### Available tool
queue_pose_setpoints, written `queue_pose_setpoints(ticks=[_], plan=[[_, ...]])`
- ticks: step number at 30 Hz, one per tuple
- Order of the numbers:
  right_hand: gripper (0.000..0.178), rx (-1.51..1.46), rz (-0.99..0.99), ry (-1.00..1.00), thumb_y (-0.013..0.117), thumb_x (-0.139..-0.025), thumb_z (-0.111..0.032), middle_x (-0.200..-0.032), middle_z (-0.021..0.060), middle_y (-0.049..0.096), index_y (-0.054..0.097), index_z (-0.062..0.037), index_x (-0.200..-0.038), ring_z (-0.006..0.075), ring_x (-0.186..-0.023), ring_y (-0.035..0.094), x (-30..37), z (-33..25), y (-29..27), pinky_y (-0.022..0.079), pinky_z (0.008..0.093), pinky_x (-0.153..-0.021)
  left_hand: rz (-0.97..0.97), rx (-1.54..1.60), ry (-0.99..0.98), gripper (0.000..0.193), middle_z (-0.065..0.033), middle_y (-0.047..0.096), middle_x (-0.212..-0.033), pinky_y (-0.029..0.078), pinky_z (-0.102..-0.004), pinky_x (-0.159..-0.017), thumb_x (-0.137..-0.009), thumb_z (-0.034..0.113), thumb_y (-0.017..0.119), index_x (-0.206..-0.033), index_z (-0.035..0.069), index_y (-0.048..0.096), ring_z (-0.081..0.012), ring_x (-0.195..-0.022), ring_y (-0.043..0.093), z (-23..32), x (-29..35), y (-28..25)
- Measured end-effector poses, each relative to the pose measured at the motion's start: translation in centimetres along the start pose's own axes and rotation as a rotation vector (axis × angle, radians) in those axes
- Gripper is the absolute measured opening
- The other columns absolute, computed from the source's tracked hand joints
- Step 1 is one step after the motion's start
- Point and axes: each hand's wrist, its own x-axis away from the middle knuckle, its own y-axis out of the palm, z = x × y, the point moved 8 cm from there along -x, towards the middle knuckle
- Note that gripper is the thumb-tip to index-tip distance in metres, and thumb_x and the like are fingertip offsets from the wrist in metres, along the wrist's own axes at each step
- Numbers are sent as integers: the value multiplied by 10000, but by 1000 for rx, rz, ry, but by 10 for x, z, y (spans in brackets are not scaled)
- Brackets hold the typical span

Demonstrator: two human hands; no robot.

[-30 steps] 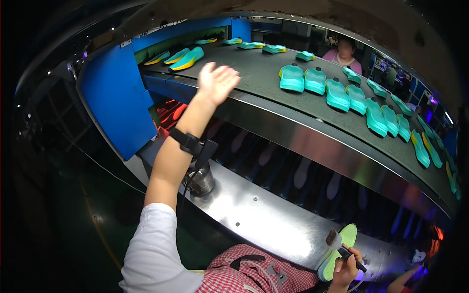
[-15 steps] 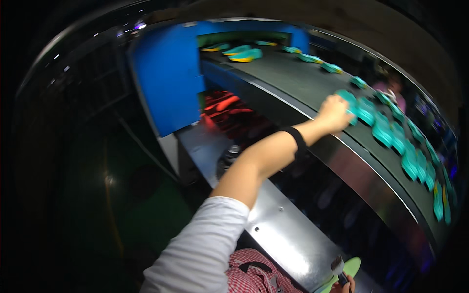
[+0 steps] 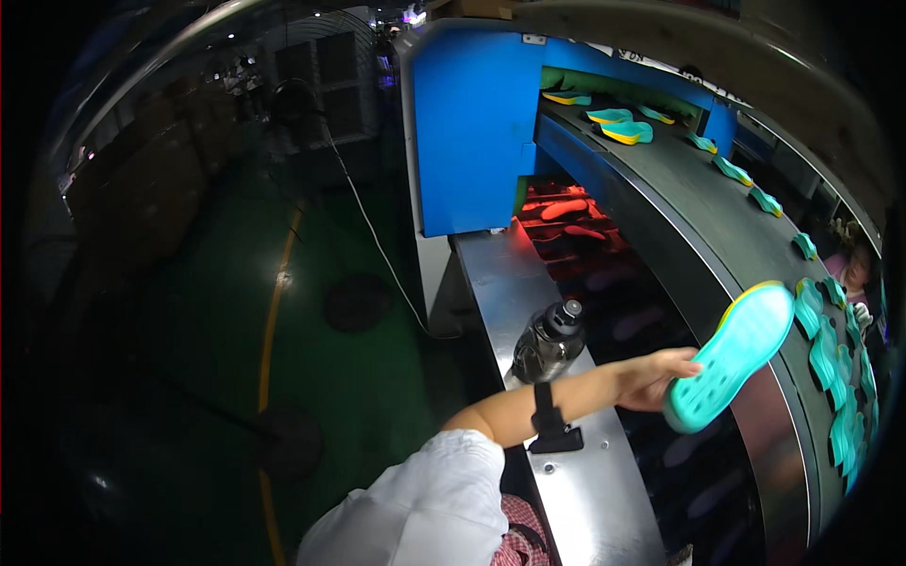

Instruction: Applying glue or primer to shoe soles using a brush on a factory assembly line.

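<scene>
My left hand (image 3: 659,375) grips a turquoise shoe sole (image 3: 734,357) by one end, fingers behind it and the thumb on its face. The sole is tilted, with small holes towards the held end and a yellow edge at the far end. It hangs over the near edge of the conveyor belt (image 3: 694,209), where more turquoise soles (image 3: 823,354) lie crowded at the right. My right hand is out of sight. Only a sliver of what looks like a brush (image 3: 681,556) shows at the lower edge.
A blue machine housing (image 3: 477,137) stands at the far end of the belt. Below, soles lie in red light on a lower level (image 3: 566,209). A dark bottle (image 3: 549,341) stands on the metal ledge (image 3: 590,500). Another person (image 3: 855,272) is beyond the belt.
My left hand has drawn back from the belt towards me, bringing a sole with it. The view has swung left, and my right hand with the brush and pale green sole has left it.
</scene>
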Motion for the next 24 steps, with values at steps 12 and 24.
queue_pose_setpoints(ticks=[12, 24], plan=[[220, 94, -214, -330, 568, -785, -62, -951, 143, 558, 542, 28, -984, 234, -888, 550, 24, 5, 43, 469, 326, -761, 77, 661, -769, 650, -18, 565, -1089, 448, -318, -784, -798, 628, 392, -1123, 84, 537, -192, -936, 547, -261, 84, -14], [158, 60, 261, -61, 618, -708, 27, -862, 95, 618, 616, 35, -866, 162, -809, 573, -15, 20, 73, 446, 257, -754, 104, 414, -602, 746, -157, 427, -1249, 360, -475, -932, -815, 659, 199, -1317, 118, 312, -320, -1089, 465, -238, 57, 9]])
